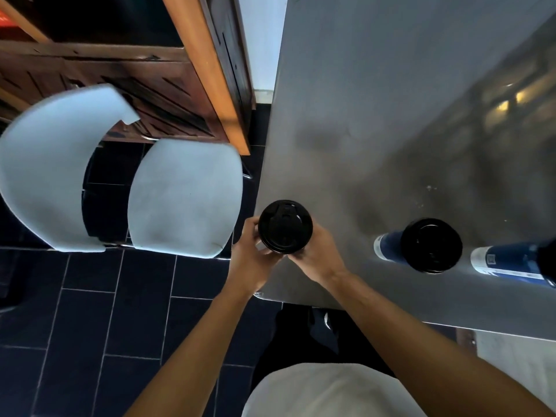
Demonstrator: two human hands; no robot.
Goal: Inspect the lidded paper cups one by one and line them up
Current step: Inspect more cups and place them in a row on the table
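Observation:
A paper cup with a black lid (285, 226) is held upright over the left front corner of the steel table (376, 115). My left hand (249, 257) wraps its left side and my right hand (319, 257) its right side, so the cup's body is mostly hidden. A second cup with a black lid and a blue-and-white body (430, 245) stands on the table to the right. A third blue-and-white cup (511, 261) shows at the right edge, its lid cut off by the frame.
A light blue chair (183, 197) stands left of the table over dark floor tiles (90, 326). A dark wooden cabinet with an orange frame (168, 94) is behind it. The table's front edge runs just before my body.

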